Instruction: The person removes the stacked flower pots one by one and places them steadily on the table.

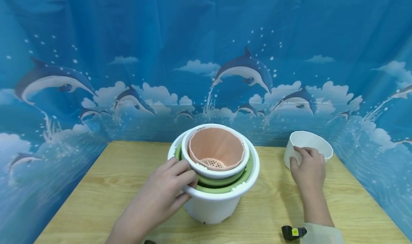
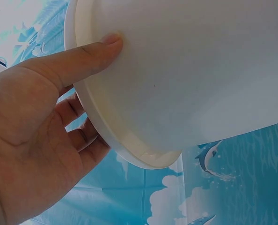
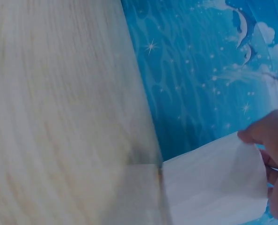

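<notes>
A stack of nested flower pots stands mid-table in the head view. Its outermost is a large white pot [image 1: 212,209]; inside sit green pots [image 1: 222,189], a smaller white pot [image 1: 184,147] and a terracotta-coloured pot [image 1: 219,144] with a mesh bottom. My left hand [image 1: 167,186] grips the large pot's rim, thumb against the outer wall and fingers over the edge, as the left wrist view also shows. At the table's far right corner is a separate white pot [image 1: 313,139]. My right hand [image 1: 309,169] pinches its near rim, thumb outside, fingers reaching over the edge.
The wooden table [image 1: 128,194] ends at a blue dolphin-print curtain [image 1: 180,40] behind and on both sides. A black device with a yellow label [image 1: 293,232] is at my right sleeve [image 1: 322,234].
</notes>
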Available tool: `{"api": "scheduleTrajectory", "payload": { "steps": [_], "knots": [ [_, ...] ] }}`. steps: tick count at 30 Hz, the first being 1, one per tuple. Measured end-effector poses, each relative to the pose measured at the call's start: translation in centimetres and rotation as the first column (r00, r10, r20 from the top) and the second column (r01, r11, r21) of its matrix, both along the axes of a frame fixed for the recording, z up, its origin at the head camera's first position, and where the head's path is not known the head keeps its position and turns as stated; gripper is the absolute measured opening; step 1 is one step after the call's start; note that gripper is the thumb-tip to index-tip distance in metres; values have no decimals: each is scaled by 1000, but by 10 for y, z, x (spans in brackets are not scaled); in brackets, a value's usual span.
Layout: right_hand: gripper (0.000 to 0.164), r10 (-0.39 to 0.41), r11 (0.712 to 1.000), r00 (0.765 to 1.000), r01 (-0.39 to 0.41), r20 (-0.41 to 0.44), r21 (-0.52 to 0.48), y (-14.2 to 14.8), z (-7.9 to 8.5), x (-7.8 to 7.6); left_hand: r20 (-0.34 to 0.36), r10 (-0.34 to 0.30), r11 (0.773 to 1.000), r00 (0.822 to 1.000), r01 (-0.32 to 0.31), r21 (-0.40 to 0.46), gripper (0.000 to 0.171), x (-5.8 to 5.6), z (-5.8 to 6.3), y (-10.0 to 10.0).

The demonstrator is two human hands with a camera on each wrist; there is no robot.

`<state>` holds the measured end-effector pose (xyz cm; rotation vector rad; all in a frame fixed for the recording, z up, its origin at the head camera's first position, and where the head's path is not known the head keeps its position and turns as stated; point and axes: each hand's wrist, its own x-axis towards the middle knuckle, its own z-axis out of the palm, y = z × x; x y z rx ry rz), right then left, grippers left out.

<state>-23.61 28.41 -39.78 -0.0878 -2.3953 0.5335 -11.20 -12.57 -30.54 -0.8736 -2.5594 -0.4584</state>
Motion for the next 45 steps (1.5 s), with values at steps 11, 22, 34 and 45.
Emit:
{"api": "scheduleTrajectory", "payload": {
  "steps": [11,22,34,45],
  "knots": [
    [71,97,990,987,-109,126,88,27,-14,-4,3,-9,1000,1000,9,1,32,0,0,1],
    [74,111,989,978,-125,175,75,31,-11,-6,3,-11,1000,1000,11,4,31,0,1,1],
    [61,204,975,978,-207,-46,-79,-15,26,9,10,-1,1000,1000,1,-2,32,2,0,0],
    [63,533,842,814,-537,-232,50,-74,78,46,11,5,1000,1000,-5,-3,32,1,1,0]
  ]
}}
